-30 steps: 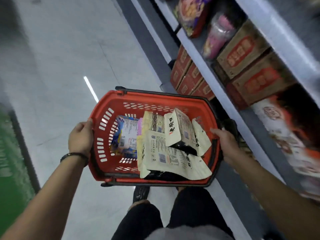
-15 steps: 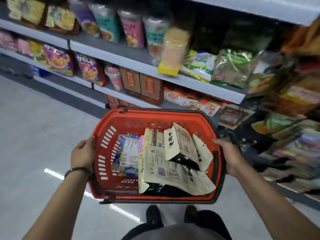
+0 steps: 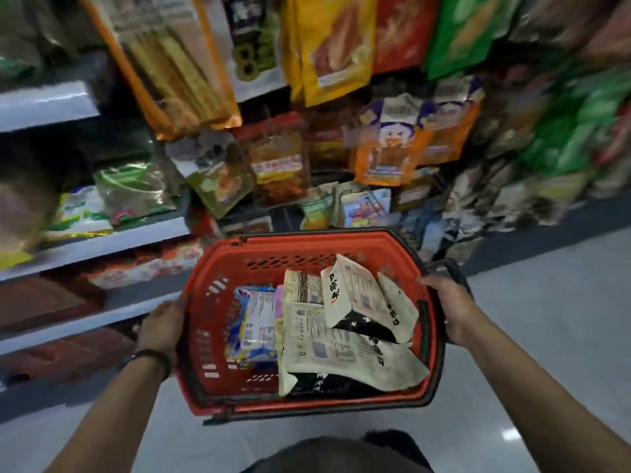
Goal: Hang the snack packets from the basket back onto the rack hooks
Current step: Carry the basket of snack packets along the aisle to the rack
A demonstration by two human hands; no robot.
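I hold a red plastic basket (image 3: pixel 300 249) level in front of me. My left hand (image 3: pixel 163 325) grips its left rim and my right hand (image 3: pixel 450 307) grips its right rim by the black handle. Inside lie several snack packets: cream-and-black packets (image 3: pixel 345 346) piled on the right, one cream packet (image 3: pixel 355 291) tilted on top, and a blue-and-white packet (image 3: pixel 256 322) on the left. Just beyond the basket stands the rack of hanging packets (image 3: pixel 386 148); its hooks are hidden behind the bags.
White shelves (image 3: pixel 102 240) with bagged goods run along the left. Large orange and yellow bags (image 3: pixel 327 46) hang above. Green and brown packets (image 3: pixel 553 141) fill the right, blurred. Grey floor (image 3: pixel 546 302) lies to the right and below.
The view has swung right and closer: from the aisle floor, past the shelves, to the rack of hanging packets. Both hands keep the same hold on the basket.
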